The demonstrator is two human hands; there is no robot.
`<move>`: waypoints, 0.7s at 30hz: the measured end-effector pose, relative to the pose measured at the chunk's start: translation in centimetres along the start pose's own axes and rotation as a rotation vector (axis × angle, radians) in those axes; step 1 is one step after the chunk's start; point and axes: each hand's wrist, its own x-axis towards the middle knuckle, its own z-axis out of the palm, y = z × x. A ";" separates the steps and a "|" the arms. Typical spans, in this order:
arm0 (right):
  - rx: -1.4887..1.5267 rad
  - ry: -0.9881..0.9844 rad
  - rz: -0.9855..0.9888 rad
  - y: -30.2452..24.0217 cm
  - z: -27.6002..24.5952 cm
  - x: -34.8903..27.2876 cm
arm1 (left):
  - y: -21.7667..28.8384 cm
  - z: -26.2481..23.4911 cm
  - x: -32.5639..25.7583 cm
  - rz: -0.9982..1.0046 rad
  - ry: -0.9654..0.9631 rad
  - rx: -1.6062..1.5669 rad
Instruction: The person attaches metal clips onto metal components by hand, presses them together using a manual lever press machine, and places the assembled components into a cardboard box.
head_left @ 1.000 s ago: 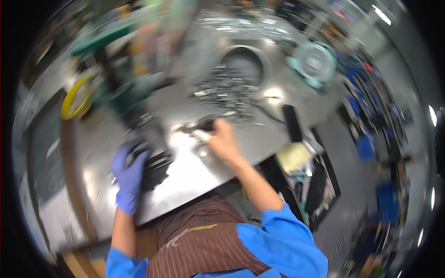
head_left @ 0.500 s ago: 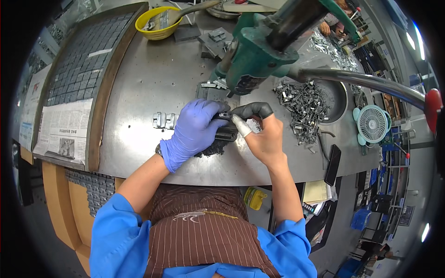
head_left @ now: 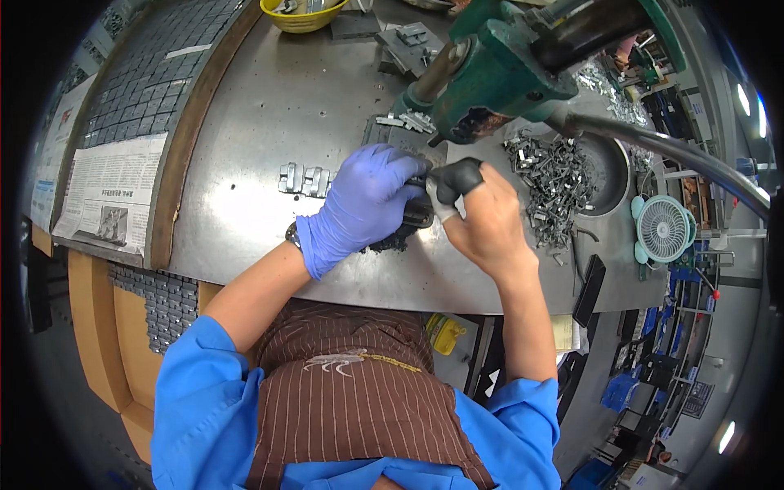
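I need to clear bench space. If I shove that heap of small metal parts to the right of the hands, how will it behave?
The heap of metal parts is loose, so it would probably scatter rather than slide as one. The pieces look interlocked, so clumps may drag together. On the smooth steel bench strays likely skid easily.

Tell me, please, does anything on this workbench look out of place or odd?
Only the hands are mismatched: the left hand wears a full purple glove, the right hand just dark finger covers. Loose metal clips lie scattered beside the round pan.
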 end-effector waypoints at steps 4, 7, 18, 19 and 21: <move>-0.009 0.005 0.041 0.0 0.0 0.4 | 0.0 -0.1 0.0 -0.066 0.012 -0.042; 0.196 0.231 0.220 -0.1 1.4 -0.8 | 0.1 0.1 0.0 -0.177 0.005 -0.107; 0.700 1.095 -0.151 -3.8 -13.5 3.0 | -1.5 1.2 1.1 -0.241 0.098 -0.103; 0.841 1.032 -0.127 -5.0 -14.0 3.4 | -1.4 1.2 1.1 -0.264 0.105 -0.086; 1.118 0.883 -0.080 -6.7 -14.4 3.4 | -1.8 1.3 1.0 -0.241 0.116 -0.082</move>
